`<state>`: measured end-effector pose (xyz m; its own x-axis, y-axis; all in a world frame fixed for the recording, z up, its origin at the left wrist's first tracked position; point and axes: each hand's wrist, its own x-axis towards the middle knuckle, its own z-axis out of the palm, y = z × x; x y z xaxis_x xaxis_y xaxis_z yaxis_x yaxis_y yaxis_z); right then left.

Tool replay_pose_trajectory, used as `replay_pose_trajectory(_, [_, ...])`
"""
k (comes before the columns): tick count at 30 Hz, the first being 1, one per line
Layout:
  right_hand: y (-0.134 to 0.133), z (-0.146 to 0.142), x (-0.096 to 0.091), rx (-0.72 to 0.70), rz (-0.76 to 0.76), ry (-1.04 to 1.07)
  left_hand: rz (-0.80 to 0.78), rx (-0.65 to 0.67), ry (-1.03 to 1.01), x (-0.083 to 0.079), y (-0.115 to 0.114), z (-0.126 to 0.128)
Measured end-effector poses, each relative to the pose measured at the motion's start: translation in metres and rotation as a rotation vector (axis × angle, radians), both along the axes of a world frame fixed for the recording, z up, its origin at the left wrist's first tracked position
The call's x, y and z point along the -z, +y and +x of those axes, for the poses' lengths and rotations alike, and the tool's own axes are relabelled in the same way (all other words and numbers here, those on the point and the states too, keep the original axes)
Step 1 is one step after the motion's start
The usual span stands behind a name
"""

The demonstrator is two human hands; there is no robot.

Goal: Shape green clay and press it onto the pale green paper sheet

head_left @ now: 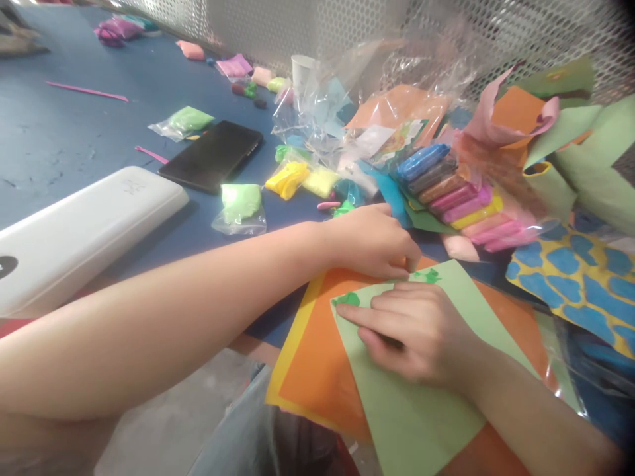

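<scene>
A light green sheet of paper (407,410) lies tilted on top of orange paper (312,377), close to the table's front edge. Two patches of darker green modelling clay are stuck along its top, one clay patch (350,299) at the left corner and a lumpier clay bit (429,276) to the right. With its index finger stretched out, my right hand (421,334) presses on the left patch; its other fingers are bent and nothing shows in them. My left hand (372,239) curls at the sheet's top edge, fingertips bent together, and what they pinch is hidden.
Beyond my hands lie bagged clay pieces, such as a yellow packet (288,178) and a pale green packet (241,201). A bundle of coloured clay sticks (461,192) sits right. Left are a black phone (213,155) and a white power bank (94,231). A paper cup (301,69) stands behind.
</scene>
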<state>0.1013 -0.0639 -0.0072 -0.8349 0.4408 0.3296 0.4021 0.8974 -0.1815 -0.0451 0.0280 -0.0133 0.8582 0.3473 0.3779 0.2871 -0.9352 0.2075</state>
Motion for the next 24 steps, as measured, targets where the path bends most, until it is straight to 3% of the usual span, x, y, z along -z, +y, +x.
replay_pose_trajectory(8, [0.000, -0.003, 0.007, 0.212, 0.062, 0.009, 0.037, -0.014, 0.012, -0.002, 0.001, 0.001])
replay_pose_trajectory(12, [0.000, -0.006, 0.003, 0.265, -0.038, 0.004, 0.078, -0.116, -0.128, -0.007, 0.001, 0.001])
replay_pose_trajectory(15, [0.000, -0.004, 0.000, 0.320, -0.137, 0.057, -0.018, -0.176, -0.252, -0.014, 0.001, -0.001])
replay_pose_trajectory(19, [0.002, 0.006, -0.007, 0.451, -0.273, 0.210, -0.251, -0.163, -0.307, -0.025, 0.000, -0.008])
replay_pose_trajectory(24, [0.012, 0.022, -0.015, 0.617, -0.287, 0.357, -0.369, -0.049, -0.108, -0.032, -0.003, -0.014])
